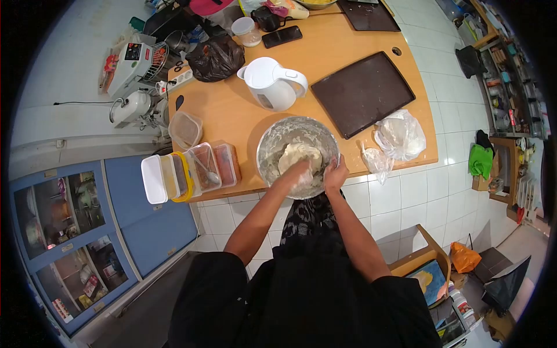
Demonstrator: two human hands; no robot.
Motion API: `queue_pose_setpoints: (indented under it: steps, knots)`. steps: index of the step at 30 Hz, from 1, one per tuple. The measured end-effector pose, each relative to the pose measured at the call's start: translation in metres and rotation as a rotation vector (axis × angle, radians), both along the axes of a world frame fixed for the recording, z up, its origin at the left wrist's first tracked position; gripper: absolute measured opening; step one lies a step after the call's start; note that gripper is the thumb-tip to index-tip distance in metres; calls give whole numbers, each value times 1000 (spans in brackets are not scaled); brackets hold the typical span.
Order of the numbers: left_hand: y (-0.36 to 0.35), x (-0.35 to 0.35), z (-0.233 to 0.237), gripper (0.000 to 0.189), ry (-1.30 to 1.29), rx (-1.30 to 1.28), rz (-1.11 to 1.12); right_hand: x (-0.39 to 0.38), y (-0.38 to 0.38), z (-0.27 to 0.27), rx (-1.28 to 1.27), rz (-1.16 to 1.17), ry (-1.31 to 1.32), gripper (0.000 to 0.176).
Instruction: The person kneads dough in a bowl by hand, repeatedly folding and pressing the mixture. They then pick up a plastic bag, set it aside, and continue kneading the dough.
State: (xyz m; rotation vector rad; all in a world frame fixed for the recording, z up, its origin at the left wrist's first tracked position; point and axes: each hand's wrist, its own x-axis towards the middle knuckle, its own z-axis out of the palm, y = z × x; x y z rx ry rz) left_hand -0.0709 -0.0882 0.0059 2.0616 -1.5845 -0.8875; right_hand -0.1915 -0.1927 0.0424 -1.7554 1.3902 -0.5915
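A metal mixing bowl sits at the front edge of the table, its inner wall smeared with flour and bits of dough. Inside lies a pale lump of dough. My left hand is down in the bowl, floury, its fingers curled and pressed into the near side of the dough; the fingertips are hidden. At the bowl's right side, my right hand is closed on the rim, steadying it.
Behind the bowl stands a white kettle, with a dark baking tray to its right. Plastic bags of white powder lie at the right edge. Several plastic containers line the left front. A black bag and a phone lie farther back.
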Motion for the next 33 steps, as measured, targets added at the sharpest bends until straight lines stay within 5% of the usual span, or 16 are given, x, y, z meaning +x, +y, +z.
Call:
queue_pose_setpoints:
  steps: [4, 9, 16, 19, 20, 23, 28, 31, 33]
  knots:
    - [24, -47, 34, 35, -143, 173, 144, 11, 4, 0, -50, -34, 10, 21]
    - [36, -43, 140, 44, -44, 405, 429, 10, 7, 2, -76, -66, -8, 21]
    - [18, 27, 31, 43, -365, 27, 488, 8, 5, -8, -108, -62, 37, 23]
    - [-12, 46, -26, 35, 333, 87, 841, 9, 6, -6, -101, -59, 53, 23]
    - [-13, 32, -85, 30, -224, -51, 620, 12, 5, 0, -88, -63, 72, 23]
    - [-29, 19, -20, 31, -344, 146, 437, 14, 4, 8, -83, -75, 93, 23]
    - [-20, -6, -12, 26, -189, -84, 363, 17, 2, 9, -99, -82, 58, 23]
    - [-2, -16, 60, 29, 33, 58, 194, 17, 0, 10, -69, -74, 66, 22]
    - [24, -16, 21, 41, 97, -33, 143, 19, -3, 15, -47, -60, 74, 21]
